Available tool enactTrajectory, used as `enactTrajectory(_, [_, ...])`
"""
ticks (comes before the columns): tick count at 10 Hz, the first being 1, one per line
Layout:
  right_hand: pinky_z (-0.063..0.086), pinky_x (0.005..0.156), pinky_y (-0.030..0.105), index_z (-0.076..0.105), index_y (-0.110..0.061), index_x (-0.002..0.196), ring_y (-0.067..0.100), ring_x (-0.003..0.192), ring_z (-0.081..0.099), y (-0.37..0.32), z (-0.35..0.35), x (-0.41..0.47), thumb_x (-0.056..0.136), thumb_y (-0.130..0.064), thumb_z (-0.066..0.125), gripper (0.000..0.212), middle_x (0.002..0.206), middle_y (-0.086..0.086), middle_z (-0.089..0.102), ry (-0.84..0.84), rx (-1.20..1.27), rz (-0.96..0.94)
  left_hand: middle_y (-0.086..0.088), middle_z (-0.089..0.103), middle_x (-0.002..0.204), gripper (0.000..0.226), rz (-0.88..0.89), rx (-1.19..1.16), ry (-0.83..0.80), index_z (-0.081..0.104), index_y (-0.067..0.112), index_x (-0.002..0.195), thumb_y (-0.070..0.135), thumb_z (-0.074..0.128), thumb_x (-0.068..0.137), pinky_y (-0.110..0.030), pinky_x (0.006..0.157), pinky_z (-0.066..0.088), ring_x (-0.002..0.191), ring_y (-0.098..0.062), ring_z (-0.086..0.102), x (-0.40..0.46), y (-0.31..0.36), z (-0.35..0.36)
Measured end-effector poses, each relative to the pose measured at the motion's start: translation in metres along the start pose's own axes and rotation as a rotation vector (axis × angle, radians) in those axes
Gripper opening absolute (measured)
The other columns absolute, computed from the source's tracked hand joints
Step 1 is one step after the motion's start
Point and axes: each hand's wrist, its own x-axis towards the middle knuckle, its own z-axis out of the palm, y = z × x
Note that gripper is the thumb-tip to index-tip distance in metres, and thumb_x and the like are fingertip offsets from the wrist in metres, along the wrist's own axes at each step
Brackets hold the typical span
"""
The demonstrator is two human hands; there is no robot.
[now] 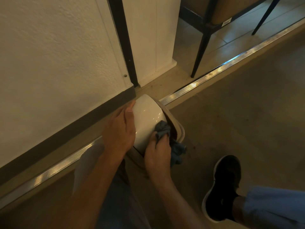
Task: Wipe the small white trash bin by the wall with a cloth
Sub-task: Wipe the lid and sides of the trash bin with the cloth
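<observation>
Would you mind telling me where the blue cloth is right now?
In the head view, the blue cloth sits low centre, bunched in the right hand against the white trash bin.

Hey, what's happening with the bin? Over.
Left hand steadies bin. Right hand presses cloth on its side. Nothing in the way.
</observation>
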Motion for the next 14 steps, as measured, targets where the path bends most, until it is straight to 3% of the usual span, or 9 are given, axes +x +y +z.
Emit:
enactTrajectory(1, [0.033, 0.115, 0.036, 0.041, -0.031, 0.14, 0.015, 0.133, 0.046, 0.007, 0.003, 0.004, 0.105, -0.036, 0.039, 0.036, 0.141, -0.004, 0.052, 0.021, 0.031, 0.034, 0.001, 0.056, 0.143, 0.048, -0.012, -0.007, -0.003, 0.048, 0.027, 0.146, 0.041, 0.025, 0.106, -0.024, 0.096, 0.036, 0.126, -0.016, 0.053, -0.002, 0.006, -0.002])
enactTrajectory(2, [0.045, 0.107, 0.045, 0.041, -0.041, 0.139, 0.011, 0.119, 0.056, 0.022, 0.01, -0.016, 0.104, -0.029, 0.043, 0.037, 0.132, -0.001, 0.057, 0.094, 0.042, -0.269, -0.002, 0.056, 0.143, 0.053, -0.025, 0.015, -0.02, 0.047, 0.027, 0.146, 0.044, 0.022, 0.103, -0.024, 0.095, 0.036, 0.126, -0.02, 0.054, 0.0, 0.004, -0.001])
enactTrajectory(4, [0.027, 0.118, 0.049, 0.028, -0.005, 0.141, 0.02, 0.143, 0.023, 0.026, 0.012, 0.002, 0.108, -0.045, 0.016, 0.054, 0.164, -0.014, 0.004, -0.036, -0.275, -0.749, -0.007, 0.06, 0.136, 0.043, -0.02, 0.057, -0.03, 0.047, 0.024, 0.146, 0.035, 0.032, 0.107, -0.01, 0.09, 0.033, 0.118, -0.017, 0.057, 0.005, -0.012, 0.004])
enactTrajectory(5, [0.028, 0.115, 0.06, 0.04, -0.001, 0.139, 0.034, 0.135, 0.034, -0.004, 0.005, 0.034, 0.107, -0.041, 0.019, 0.055, 0.156, 0.017, 0.034, -0.089, -0.364, -0.855, -0.01, 0.064, 0.129, 0.043, -0.003, 0.116, -0.076, 0.048, 0.018, 0.145, 0.028, 0.053, 0.103, 0.001, 0.091, 0.026, 0.112, -0.014, 0.06, 0.006, -0.03, 0.009])
enactTrajectory(6, [0.028, 0.118, 0.051, 0.049, 0.004, 0.14, 0.038, 0.141, 0.039, -0.032, 0.002, 0.058, 0.092, -0.017, 0.039, 0.053, 0.147, 0.023, 0.047, -0.163, -0.552, -0.748, -0.023, 0.07, 0.11, 0.048, 0.06, 0.233, -0.024, 0.061, -0.001, 0.128, 0.034, 0.049, 0.098, -0.027, 0.088, 0.039, 0.095, -0.036, 0.071, 0.003, -0.034, 0.015])
enactTrajectory(8, [0.041, 0.093, 0.034, 0.058, -0.008, 0.123, 0.028, 0.114, 0.056, -0.07, 0.0, 0.108, 0.101, -0.026, 0.046, 0.032, 0.123, 0.012, 0.06, -0.299, -0.678, -0.462, 0.002, 0.069, 0.108, 0.037, -0.043, 0.03, 0.121, 0.068, 0.017, 0.123, 0.029, 0.036, 0.108, 0.004, 0.077, 0.029, 0.097, -0.014, 0.064, 0.001, -0.003, 0.005])
enactTrajectory(10, [0.043, 0.08, 0.026, 0.064, -0.015, 0.118, 0.016, 0.1, 0.06, -0.062, -0.049, 0.135, 0.106, -0.036, 0.04, 0.034, 0.108, 0.0, 0.064, -0.511, -0.348, -0.313, 0.004, 0.068, 0.117, 0.055, -0.056, -0.004, 0.09, 0.063, 0.028, 0.131, 0.048, 0.02, 0.103, -0.011, 0.08, 0.036, 0.103, -0.006, 0.06, 0.0, -0.005, 0.007])
enactTrajectory(12, [0.044, 0.063, 0.02, 0.065, -0.012, 0.097, -0.002, 0.068, 0.057, 0.02, -0.071, 0.087, 0.104, -0.043, 0.044, 0.037, 0.077, -0.008, 0.06, -0.141, -0.117, -0.191, 0.004, 0.066, 0.131, 0.05, -0.067, -0.007, 0.093, 0.059, 0.03, 0.137, 0.042, 0.023, 0.105, -0.021, 0.088, 0.04, 0.117, -0.015, 0.061, 0.002, -0.003, 0.009])
enactTrajectory(14, [0.037, 0.066, 0.004, 0.062, -0.018, 0.104, -0.017, 0.08, 0.054, 0.027, -0.061, 0.058, 0.105, -0.031, 0.042, 0.023, 0.085, -0.008, 0.06, 0.015, -0.081, -0.227, 0.006, 0.065, 0.132, 0.052, -0.061, 0.003, 0.069, 0.058, 0.031, 0.138, 0.047, 0.021, 0.103, -0.021, 0.088, 0.039, 0.116, -0.014, 0.061, 0.001, -0.003, 0.007])
